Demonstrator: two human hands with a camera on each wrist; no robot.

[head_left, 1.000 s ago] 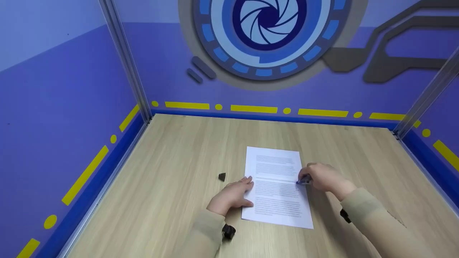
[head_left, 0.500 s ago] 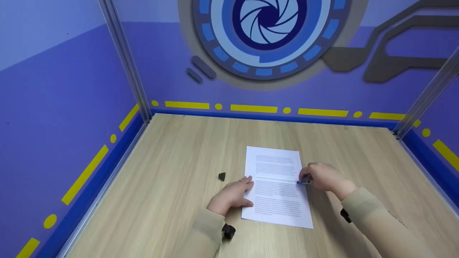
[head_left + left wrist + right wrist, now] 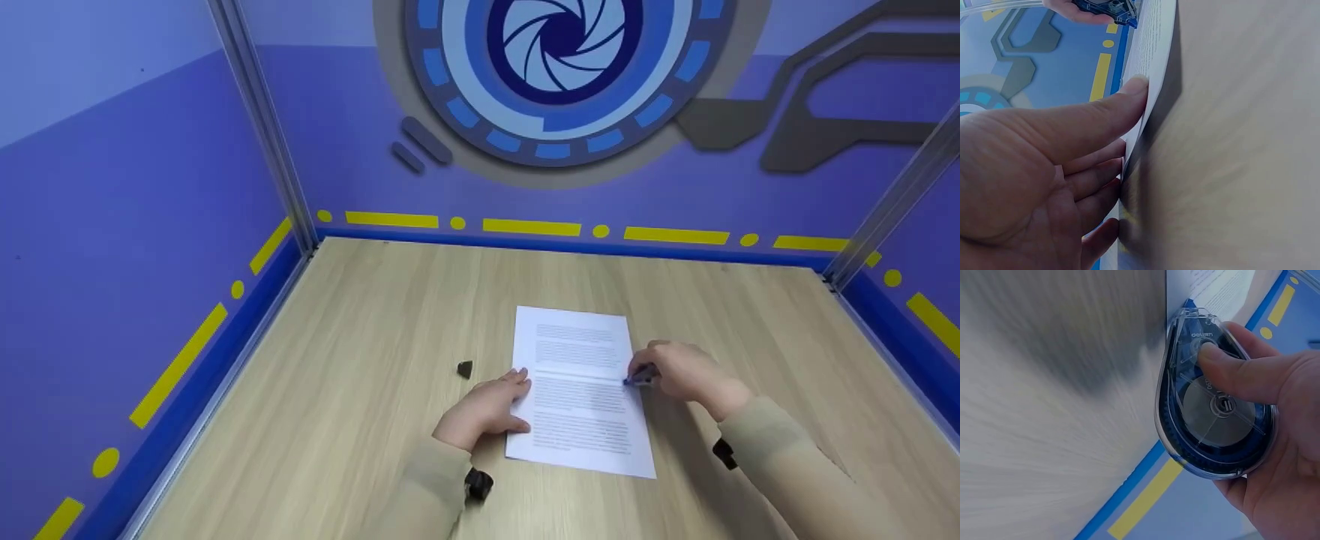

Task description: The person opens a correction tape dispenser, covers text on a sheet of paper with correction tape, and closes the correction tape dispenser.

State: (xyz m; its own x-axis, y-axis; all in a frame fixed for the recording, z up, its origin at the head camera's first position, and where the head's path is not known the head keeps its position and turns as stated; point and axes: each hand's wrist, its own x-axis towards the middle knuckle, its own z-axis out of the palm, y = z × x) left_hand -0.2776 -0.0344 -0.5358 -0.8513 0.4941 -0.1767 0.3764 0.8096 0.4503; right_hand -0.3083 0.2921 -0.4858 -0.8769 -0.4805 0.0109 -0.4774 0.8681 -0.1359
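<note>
A printed sheet of paper (image 3: 577,420) lies on the wooden table, with several blocks of text on it. My left hand (image 3: 484,409) rests on its left edge; in the left wrist view the thumb (image 3: 1129,93) presses the sheet and the fingers are extended beside it. My right hand (image 3: 679,371) holds a correction tape dispenser (image 3: 1216,405) at the sheet's right edge. The right wrist view shows its clear case with a blue inside, the thumb on its face. Its blue tip (image 3: 627,382) is at the right end of a line near the sheet's middle.
A small dark cap-like piece (image 3: 465,369) lies on the table (image 3: 360,337) left of the paper. Blue-violet panels (image 3: 315,135) with yellow dashes wall in the back and sides, joined by metal posts (image 3: 262,127).
My right hand and the correction tape dispenser have shifted slightly to the right, toward the sheet's right edge. My left hand and the paper have stayed in place.
</note>
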